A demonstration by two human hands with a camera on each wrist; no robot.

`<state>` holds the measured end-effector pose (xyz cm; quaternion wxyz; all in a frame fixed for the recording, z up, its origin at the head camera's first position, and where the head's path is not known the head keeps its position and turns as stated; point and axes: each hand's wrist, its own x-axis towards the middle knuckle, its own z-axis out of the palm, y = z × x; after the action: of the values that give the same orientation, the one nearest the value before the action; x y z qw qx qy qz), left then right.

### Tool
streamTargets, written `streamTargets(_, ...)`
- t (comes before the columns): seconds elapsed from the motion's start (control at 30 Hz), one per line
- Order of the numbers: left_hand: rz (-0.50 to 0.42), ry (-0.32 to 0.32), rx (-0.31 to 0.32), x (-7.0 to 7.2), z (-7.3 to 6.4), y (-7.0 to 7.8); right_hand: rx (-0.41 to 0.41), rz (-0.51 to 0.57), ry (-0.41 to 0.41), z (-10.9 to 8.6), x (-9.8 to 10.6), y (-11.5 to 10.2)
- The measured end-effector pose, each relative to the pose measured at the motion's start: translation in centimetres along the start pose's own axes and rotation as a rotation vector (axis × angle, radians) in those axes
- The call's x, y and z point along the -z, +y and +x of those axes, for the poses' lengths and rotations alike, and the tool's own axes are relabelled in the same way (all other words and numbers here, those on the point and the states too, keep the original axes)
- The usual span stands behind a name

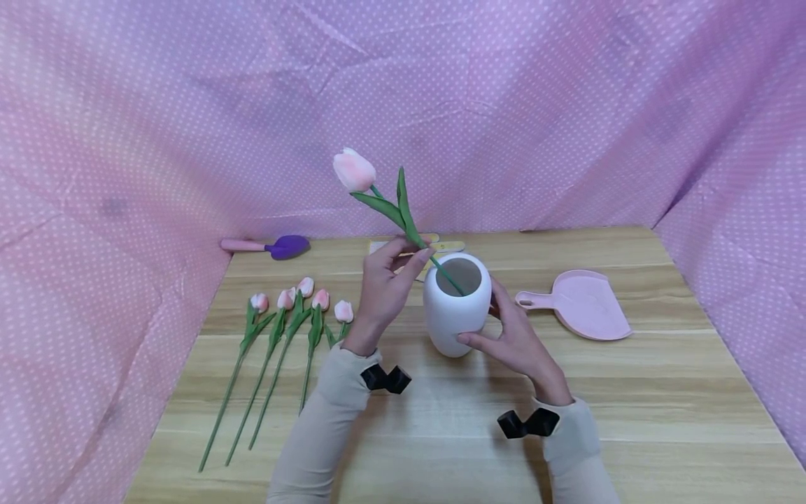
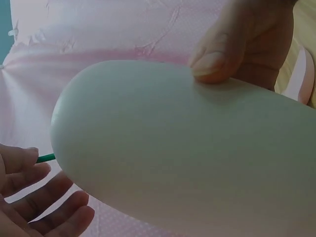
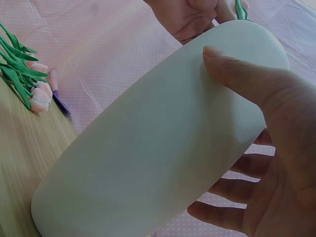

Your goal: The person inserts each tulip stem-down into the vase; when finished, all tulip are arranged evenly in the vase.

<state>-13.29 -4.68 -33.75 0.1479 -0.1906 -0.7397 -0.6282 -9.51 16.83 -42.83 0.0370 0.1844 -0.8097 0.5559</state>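
Note:
A pale pink artificial tulip (image 1: 355,170) with green leaves leans up and to the left. My left hand (image 1: 386,281) pinches its stem between thumb and fingers, just below the leaves. The stem's lower end reaches through the mouth of a white vase (image 1: 456,323); its tip is inside. My right hand (image 1: 521,344) holds the vase from the right, thumb across the near side and fingers round the far side. In the left wrist view a short bit of green stem (image 2: 46,158) shows between the left fingertips and the vase.
Several more tulips (image 1: 286,301) lie on the wooden table (image 1: 441,448) at the left, one partly behind the left sleeve. A purple trowel (image 1: 288,247) with a pink handle lies at the back left. Yellow-and-white items (image 1: 448,246) sit behind the vase. To the right lies a pink dustpan (image 1: 590,306).

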Motion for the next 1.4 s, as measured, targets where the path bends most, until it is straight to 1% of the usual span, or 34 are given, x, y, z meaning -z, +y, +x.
streamTargets(0.17, 0.08, -0.063, -0.065, -0.2, 0.2, -0.2, -0.004, -0.004, -0.003, 0.0, 0.0, 0.0)
streamTargets(0.3, 0.152, -0.128, -0.104, -0.2, 0.4, -0.2, -0.004, -0.012, 0.001, 0.0, 0.0, -0.1)
streamTargets(0.4, 0.218, -0.18, -0.117, -0.2, 0.5, -0.3, -0.001, -0.018, 0.004, 0.0, 0.0, -0.1)
streamTargets(0.47, 0.243, -0.208, -0.118, -0.2, 0.5, -0.4, 0.001, -0.019, -0.001, 0.0, 0.0, 0.0)
streamTargets(0.57, 0.263, -0.232, -0.108, -0.2, 0.5, -0.4, 0.005, -0.016, -0.007, 0.0, 0.0, -0.1)
streamTargets(0.7, 0.266, -0.235, -0.104, -0.2, 0.4, -0.4, 0.007, -0.018, -0.012, 0.0, 0.1, -0.2)
streamTargets(0.93, 0.273, -0.241, -0.117, -0.2, 0.3, -0.3, -0.006, -0.02, -0.014, -0.1, 0.1, -0.3)
streamTargets(1.1, 0.274, -0.236, -0.11, 0.0, 0.3, -0.4, -0.01, -0.018, -0.013, -0.1, 0.0, -0.1)
streamTargets(1.3, 0.271, -0.197, -0.105, 1.1, 0.3, -0.7, -0.018, -0.021, -0.007, -0.1, 0.0, -0.2)
streamTargets(1.4, 0.267, -0.178, -0.082, 1.9, 0.3, -1.0, -0.024, -0.023, -0.007, -0.1, 0.1, -0.3)
